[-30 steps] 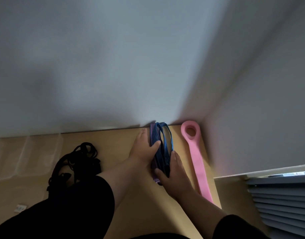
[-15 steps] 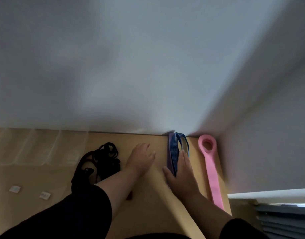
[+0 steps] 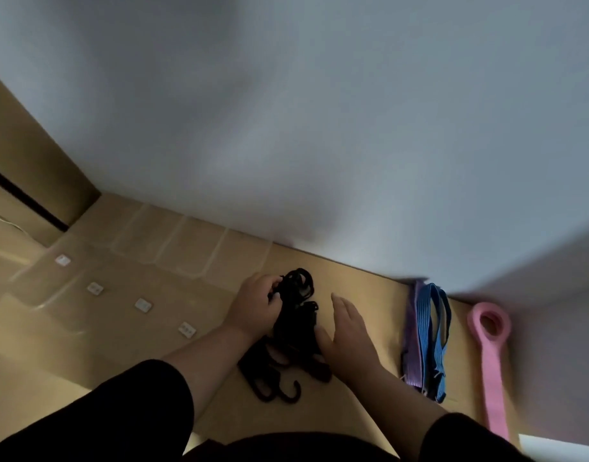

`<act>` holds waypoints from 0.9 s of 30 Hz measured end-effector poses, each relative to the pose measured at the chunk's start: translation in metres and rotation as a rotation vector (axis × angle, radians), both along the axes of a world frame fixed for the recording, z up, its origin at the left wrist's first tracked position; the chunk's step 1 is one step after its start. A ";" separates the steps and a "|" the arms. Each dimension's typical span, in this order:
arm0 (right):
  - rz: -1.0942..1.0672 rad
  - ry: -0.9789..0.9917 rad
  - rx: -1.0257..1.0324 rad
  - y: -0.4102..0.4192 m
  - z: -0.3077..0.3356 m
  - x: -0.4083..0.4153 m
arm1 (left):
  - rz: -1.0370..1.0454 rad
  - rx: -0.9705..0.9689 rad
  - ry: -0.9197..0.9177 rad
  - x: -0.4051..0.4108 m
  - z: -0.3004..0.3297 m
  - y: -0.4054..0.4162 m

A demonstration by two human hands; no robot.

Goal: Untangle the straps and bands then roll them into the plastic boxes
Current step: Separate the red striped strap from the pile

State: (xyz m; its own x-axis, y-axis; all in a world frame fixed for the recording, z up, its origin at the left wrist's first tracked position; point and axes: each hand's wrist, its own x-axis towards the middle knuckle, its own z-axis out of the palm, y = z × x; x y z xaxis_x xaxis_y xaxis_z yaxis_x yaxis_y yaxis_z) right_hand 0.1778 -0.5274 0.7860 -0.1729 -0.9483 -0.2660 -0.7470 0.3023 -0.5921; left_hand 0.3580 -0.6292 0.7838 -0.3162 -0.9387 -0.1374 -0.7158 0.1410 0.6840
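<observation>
The left hand (image 3: 258, 306) grips the black strap tangle (image 3: 294, 331) mid-bench near the wall edge; the right hand (image 3: 348, 335) lies flat beside it, touching. Its hooks (image 3: 279, 393) may snag the loops when pulled, tightening knots.

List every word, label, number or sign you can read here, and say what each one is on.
No text is legible.
Four small white labels on the clear plastic boxes: print too small and blurred to read.
Black straps, blue bands, purple band, pink band: no markings visible.
</observation>
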 end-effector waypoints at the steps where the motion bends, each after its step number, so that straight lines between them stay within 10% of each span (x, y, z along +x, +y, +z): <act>1: 0.014 0.010 -0.005 -0.003 0.001 0.007 | 0.021 -0.006 -0.008 0.012 -0.001 -0.001; 27: 0.102 0.156 0.132 -0.033 -0.014 0.063 | 0.148 0.395 -0.103 0.056 -0.033 0.003</act>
